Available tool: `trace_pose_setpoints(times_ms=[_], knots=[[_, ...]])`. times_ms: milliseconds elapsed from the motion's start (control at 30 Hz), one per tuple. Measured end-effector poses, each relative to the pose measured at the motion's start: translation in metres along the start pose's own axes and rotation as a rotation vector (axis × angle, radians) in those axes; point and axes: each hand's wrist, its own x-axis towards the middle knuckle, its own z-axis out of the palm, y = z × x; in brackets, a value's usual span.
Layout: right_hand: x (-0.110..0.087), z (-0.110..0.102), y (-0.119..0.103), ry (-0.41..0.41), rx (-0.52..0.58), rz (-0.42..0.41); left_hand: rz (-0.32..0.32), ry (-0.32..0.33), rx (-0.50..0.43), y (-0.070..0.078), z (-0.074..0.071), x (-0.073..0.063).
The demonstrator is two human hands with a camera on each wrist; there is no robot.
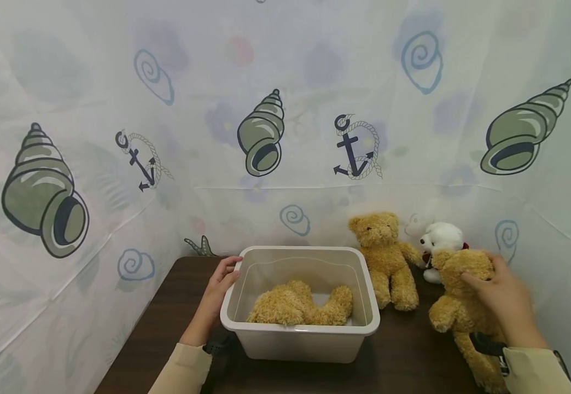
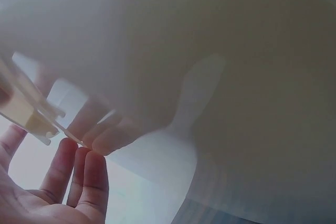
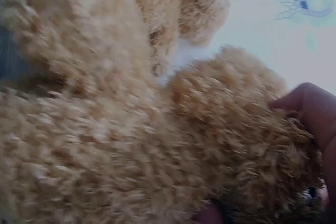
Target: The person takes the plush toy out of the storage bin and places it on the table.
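A cream plastic bin (image 1: 300,345) stands in the middle of the table, with a golden-brown teddy bear (image 1: 285,303) lying inside it. My left hand (image 1: 219,287) holds the bin's left rim; in the left wrist view its fingers (image 2: 95,182) lie against the outer wall below the lip. At the right, my right hand (image 1: 504,293) grips a second golden teddy bear (image 1: 465,303) by the head, thumb across the front and fingers behind. Curly fur of this bear (image 3: 105,156) fills most of the right wrist view.
Another golden teddy bear (image 1: 381,246) sits behind the bin's right side, against the patterned curtain (image 1: 305,65). Next to it is a white plush bear (image 1: 443,238) with a dark red piece at its neck, partly hidden by the held bear. The dark wooden table (image 1: 167,312) extends left of the bin.
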Motion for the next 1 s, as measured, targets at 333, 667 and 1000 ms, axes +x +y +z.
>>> trace_pose_setpoints(times_ms=[333, 667, 1000], knots=[[0.013, 0.009, 0.004, -0.13, -0.008, 0.012, 0.0, 0.013, 0.002, 0.003, 0.002, -0.001], [0.029, 0.005, 0.005, -0.257, -0.056, -0.007, -0.007, 0.025, -0.005, 0.003, 0.002, -0.002], [0.033, 0.004, -0.005, -0.388, -0.036, 0.035, -0.015, 0.035, -0.006, 0.002, 0.002, -0.001]])
